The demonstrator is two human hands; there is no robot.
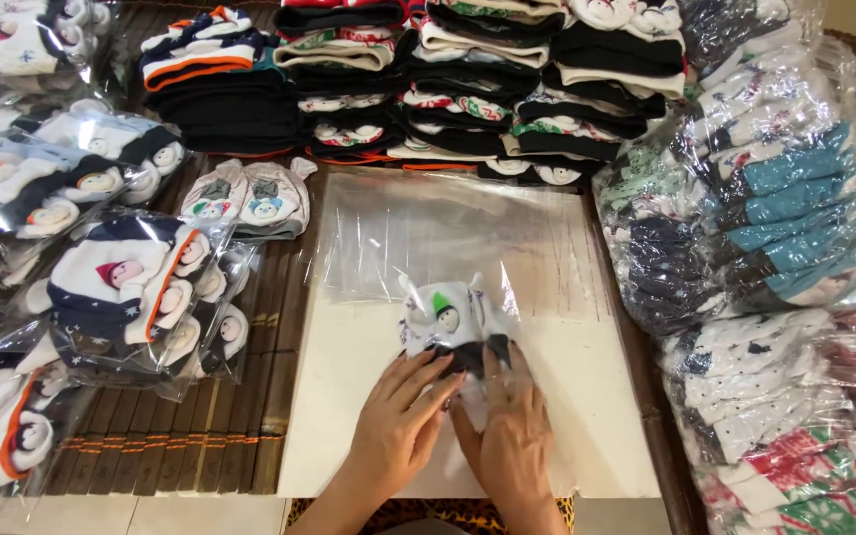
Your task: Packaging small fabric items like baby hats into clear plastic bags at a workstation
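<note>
Bagging station: knit item on white rectangular board [349,396], clear plastic bags [448,233] behind it.
Small white-and-black knitted hat with green-capped figure [451,322] lies mid-board inside clear film, long axis pointing away from the person; left hand [400,428] and right hand [509,436] press flat on its near end, fingers extended.

This looks like a small home packing workplace for children's knitwear; folded hats [468,79] lie stacked in rows at the back; bagged bundles [785,218] crowd both sides; clear plastic bags [428,228] lie on a white board [349,396] over a bamboo mat [220,426].
</note>
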